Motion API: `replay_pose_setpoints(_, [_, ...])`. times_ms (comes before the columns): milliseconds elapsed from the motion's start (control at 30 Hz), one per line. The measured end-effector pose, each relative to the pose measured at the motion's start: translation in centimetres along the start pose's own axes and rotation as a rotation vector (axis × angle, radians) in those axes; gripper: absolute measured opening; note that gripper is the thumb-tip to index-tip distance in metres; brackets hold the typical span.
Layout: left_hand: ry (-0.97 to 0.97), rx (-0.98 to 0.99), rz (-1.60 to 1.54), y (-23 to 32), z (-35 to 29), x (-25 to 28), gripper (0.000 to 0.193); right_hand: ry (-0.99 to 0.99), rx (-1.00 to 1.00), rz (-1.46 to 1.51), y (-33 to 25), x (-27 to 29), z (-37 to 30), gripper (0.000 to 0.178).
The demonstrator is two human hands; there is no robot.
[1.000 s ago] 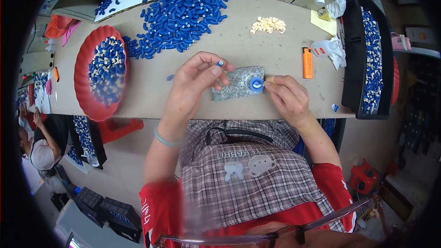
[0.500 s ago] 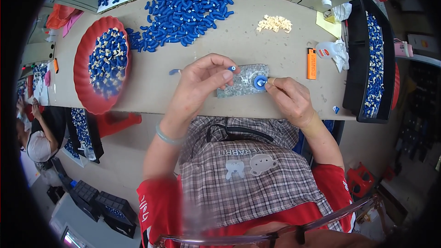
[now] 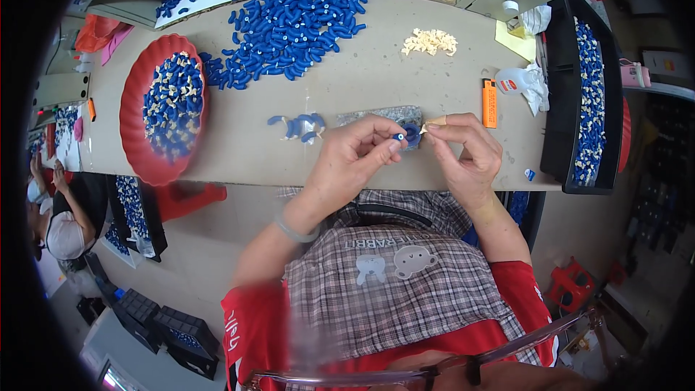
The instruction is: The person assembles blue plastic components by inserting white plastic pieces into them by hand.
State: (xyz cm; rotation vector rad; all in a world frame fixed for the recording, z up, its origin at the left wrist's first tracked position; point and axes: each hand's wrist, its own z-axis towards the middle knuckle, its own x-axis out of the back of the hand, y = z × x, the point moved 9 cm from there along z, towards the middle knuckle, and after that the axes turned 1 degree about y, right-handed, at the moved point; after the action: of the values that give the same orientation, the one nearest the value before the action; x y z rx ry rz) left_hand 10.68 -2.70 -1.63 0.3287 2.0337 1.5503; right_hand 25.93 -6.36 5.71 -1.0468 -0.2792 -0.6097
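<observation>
Our left hand point(image 3: 355, 152) pinches a small blue part point(image 3: 399, 136) and our right hand point(image 3: 463, 152) pinches a pale insert point(image 3: 432, 122), the two nearly touching just above the grey pad point(image 3: 376, 117) near the worktop point(image 3: 347, 80) front edge. Both pieces are tiny, so a slack pinch could drop one over that edge into our lap. Bare room lies behind the pad; the lighter point(image 3: 489, 103) sits close on the right.

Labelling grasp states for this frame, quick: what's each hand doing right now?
Left hand: fingers pinched shut on a small blue part.
Right hand: fingers pinched shut on a small cream piece.
</observation>
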Motion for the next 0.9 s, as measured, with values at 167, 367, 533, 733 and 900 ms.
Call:
replay_pose_setpoints(167, [0.009, -0.026, 0.088, 0.5, -0.1, -0.5, 0.017, 0.025, 0.050, -0.010, -1.3, -0.2, 0.0, 0.022])
replay_pose_setpoints(367, [0.006, -0.057, 0.105, 0.5, 0.0, -0.7, 0.016, 0.016, 0.163, -0.085, -2.2, -0.6, -0.4, 0.023])
replay_pose_setpoints(533, [0.010, -0.039, 0.090, 0.3, 0.1, -0.6, 0.015, 0.021, 0.214, -0.113, -2.5, -0.7, -0.6, 0.024])
replay_pose_setpoints(733, [0.044, -0.074, 0.156, 0.5, -0.1, -0.4, 0.013, -0.003, 0.295, -0.160, -3.1, -1.1, -0.9, 0.026])
replay_pose_setpoints(900, [0.100, -0.215, 0.412, 2.3, -0.3, -0.6, 0.013, -0.031, 0.316, -0.171, -3.4, -1.3, -1.0, 0.027])
